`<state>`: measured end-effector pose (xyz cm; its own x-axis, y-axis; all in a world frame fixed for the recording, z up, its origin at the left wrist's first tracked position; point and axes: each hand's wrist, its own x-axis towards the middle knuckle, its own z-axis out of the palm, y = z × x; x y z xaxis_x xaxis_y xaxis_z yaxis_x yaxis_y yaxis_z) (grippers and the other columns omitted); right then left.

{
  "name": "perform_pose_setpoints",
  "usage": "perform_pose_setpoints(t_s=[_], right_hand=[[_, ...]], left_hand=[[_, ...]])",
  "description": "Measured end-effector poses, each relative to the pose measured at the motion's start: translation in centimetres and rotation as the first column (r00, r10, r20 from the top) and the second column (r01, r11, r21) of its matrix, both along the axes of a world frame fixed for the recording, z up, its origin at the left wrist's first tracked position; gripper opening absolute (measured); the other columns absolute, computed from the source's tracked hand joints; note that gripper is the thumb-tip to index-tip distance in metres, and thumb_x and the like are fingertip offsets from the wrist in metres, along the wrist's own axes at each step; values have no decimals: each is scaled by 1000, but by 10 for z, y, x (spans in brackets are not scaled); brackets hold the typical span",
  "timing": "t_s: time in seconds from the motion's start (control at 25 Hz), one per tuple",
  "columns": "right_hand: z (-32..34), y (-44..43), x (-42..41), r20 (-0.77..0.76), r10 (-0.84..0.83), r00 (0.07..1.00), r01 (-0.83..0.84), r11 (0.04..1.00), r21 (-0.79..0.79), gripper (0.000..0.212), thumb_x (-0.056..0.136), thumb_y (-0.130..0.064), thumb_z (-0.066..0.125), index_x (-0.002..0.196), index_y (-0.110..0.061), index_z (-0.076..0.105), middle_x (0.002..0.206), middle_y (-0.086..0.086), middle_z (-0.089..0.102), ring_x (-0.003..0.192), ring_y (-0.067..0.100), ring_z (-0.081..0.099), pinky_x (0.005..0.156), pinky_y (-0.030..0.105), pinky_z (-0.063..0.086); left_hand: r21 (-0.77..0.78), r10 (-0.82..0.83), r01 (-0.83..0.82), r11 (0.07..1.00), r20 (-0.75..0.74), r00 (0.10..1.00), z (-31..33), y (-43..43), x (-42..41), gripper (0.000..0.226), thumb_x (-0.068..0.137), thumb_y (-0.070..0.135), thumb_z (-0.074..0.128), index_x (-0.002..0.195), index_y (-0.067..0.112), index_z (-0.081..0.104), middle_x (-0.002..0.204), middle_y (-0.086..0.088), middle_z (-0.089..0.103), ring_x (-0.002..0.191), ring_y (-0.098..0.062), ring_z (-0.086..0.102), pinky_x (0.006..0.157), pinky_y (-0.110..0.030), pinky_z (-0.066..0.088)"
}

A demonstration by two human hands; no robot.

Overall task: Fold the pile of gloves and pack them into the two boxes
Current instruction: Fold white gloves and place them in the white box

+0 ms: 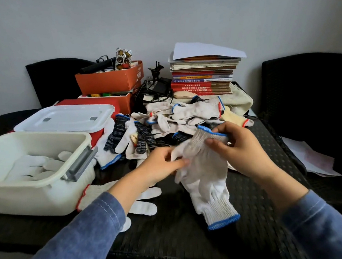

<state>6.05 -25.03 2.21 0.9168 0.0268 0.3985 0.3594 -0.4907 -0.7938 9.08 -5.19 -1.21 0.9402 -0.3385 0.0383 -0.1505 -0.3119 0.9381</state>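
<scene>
Dark woven surface (174, 232): both hands, left hand (160, 169) and right hand (236, 145), grip blue-cuffed white knit gloves (205, 174); open white plastic box (51, 193) holds few, mixed glove pile (165, 125) remains.

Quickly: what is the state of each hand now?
Left hand: closed on the white knitted glove with blue cuff.
Right hand: holding the same glove's cuff.

boxes (43, 188): 2 | hands (159, 165): 2 | chairs (311, 90): 2
</scene>
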Motion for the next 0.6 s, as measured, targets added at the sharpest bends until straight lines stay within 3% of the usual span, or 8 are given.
perform_pose_setpoints(t_s=[0.04, 0.12, 0.2, 0.32, 0.48, 0.6], right_hand=[[1, -2, -1, -19, -14, 1000, 15, 999, 48, 13, 84, -15, 69, 84, -17, 57, 72, 2, 61, 59, 14, 52, 59, 31, 46], [0, -4, -5, -32, -38, 999, 42, 991, 127, 19, 84, -5, 65, 81, -18, 51, 76, 8, 61, 60, 18, 54, 59, 41, 52], [-4, -7, -12, -56, -49, 997, 58, 984, 168, 25, 84, 3, 60, 90, -20, 51, 86, 11, 62, 60, 24, 60, 60, 43, 57], [-17, -11, -22, -218, -74, 973, 100, 989, 112, 44, 84, 4, 54, 115, -27, 53, 91, 8, 60, 61, 28, 67, 56, 44, 59], [-45, -14, -36, -500, -108, 859, 132, 991, 13, 10, 89, -12, 53, 92, -18, 62, 85, 14, 63, 56, 23, 64, 52, 39, 58], [-61, -22, -45, -376, -216, 901, 90, 941, -325, 5, 86, -24, 61, 82, -28, 61, 72, -2, 64, 55, 6, 53, 55, 21, 46]], left_hand=[[-76, 62, -67, 995, -65, 996, -5, 4, 3, 4, 89, 17, 65, 87, 15, 67, 75, 4, 70, 72, -7, 64, 72, -25, 50], [-298, 140, -207, 932, -231, 963, -6, 6, 10, 17, 93, 18, 59, 80, 19, 70, 71, 5, 70, 71, -10, 63, 69, -28, 45], [-313, 186, -267, 911, -265, 946, -2, 5, 19, 19, 95, 21, 55, 91, 22, 74, 81, 4, 70, 78, -12, 62, 65, -21, 44], [-102, 132, -152, 983, -177, 975, -2, -10, 21, 17, 97, 17, 53, 95, 17, 70, 90, 3, 67, 77, -7, 58, 55, -10, 46], [208, 0, 14, 978, -63, 998, -28, -24, 16, 24, 97, 8, 50, 88, 16, 71, 88, -1, 73, 75, -7, 66, 56, -17, 49], [265, -27, 8, 964, 66, 997, -36, -19, 12, 26, 96, 3, 48, 90, 14, 70, 88, -4, 75, 83, -8, 69, 73, -25, 54]])
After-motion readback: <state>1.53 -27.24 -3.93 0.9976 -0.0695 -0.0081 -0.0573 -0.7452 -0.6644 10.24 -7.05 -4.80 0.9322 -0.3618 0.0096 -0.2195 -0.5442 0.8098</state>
